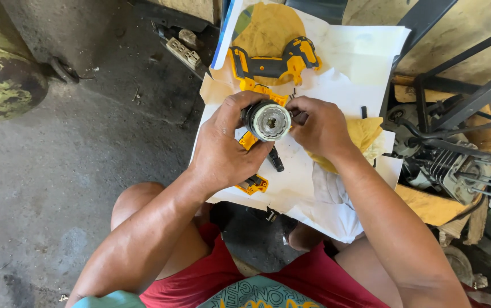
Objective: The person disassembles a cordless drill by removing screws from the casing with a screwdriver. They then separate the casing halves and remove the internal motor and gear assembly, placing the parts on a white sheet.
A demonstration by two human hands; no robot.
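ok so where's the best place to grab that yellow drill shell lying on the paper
Take the drill shell by its dark middle bar, the handle part, coming straight down from above. It lies flat on the paper with nothing over it, and that bar is the narrowest stretch, so fingers can likely close across it. The wider yellow ends look bulkier and awkward. Both the left hand and right hand are busy holding the round motor part.

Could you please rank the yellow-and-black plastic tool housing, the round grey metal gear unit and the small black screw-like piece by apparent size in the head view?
1. Yellow-and-black plastic tool housing
2. Round grey metal gear unit, held nearer the camera
3. Small black screw-like piece
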